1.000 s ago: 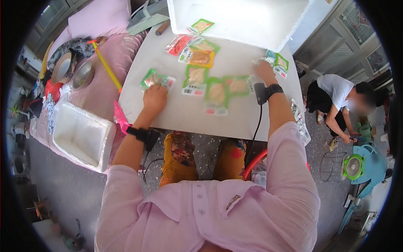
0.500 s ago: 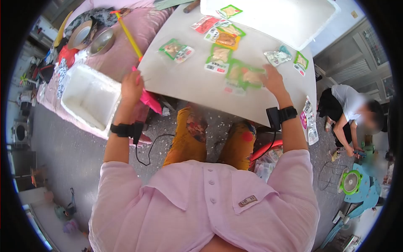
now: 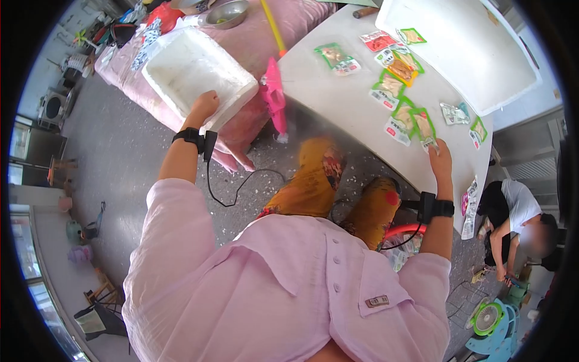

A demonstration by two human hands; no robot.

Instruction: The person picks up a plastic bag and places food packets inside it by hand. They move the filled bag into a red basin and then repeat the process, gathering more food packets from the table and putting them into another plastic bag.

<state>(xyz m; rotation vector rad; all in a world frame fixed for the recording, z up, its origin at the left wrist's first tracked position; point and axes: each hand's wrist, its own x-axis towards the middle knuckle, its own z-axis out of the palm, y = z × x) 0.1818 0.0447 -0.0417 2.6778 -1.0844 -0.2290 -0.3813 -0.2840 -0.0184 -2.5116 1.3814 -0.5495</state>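
My right hand (image 3: 441, 158) pinches the lower end of a green-edged food packet (image 3: 423, 123) above the white table, its fingertips closed on it. Beneath and beside it lies another green-edged packet (image 3: 400, 123). My left hand (image 3: 205, 105) is closed over the near side of a white foam box (image 3: 238, 90) standing on the pink-covered bed; whatever its fingers may hold is hidden. Further up the table are a yellow packet (image 3: 403, 70), a red packet (image 3: 379, 41) and a packet lying apart (image 3: 335, 58).
A large white foam box (image 3: 464, 66) stands on the table's far side. Between bed and table hangs a pink thing (image 3: 274, 96) beside a yellow pole (image 3: 274, 27). A metal bowl (image 3: 227, 13) sits on the bed. At the right, another person (image 3: 512, 211) bends down near a green fan (image 3: 487, 318).
My body and view have turned left. My left hand has moved from the table's edge to over the foam box. The packet at my right hand now lies more to the right.
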